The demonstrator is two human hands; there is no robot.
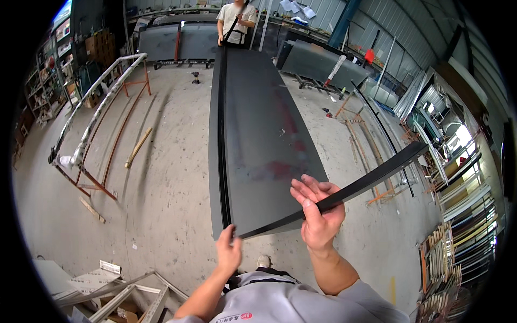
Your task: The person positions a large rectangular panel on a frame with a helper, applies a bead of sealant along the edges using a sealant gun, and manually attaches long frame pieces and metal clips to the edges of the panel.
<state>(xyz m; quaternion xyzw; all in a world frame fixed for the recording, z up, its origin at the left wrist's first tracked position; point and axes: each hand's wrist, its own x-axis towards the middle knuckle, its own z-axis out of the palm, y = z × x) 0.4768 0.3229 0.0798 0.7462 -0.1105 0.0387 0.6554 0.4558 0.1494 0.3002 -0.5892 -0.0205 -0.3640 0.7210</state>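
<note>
A long dark panel (258,134) is held level above the concrete floor (161,177), its near corner pinched by the left hand (229,252), while a black strip (350,191) running along the near edge is gripped in the closed right hand (319,215), its free end sticking out well to the right. The far end is steadied by a second person (237,21). The strip could be kinked or sprung off the edge if its unsupported end sags, and the panel could be tipped if the left pinch slips.
</note>
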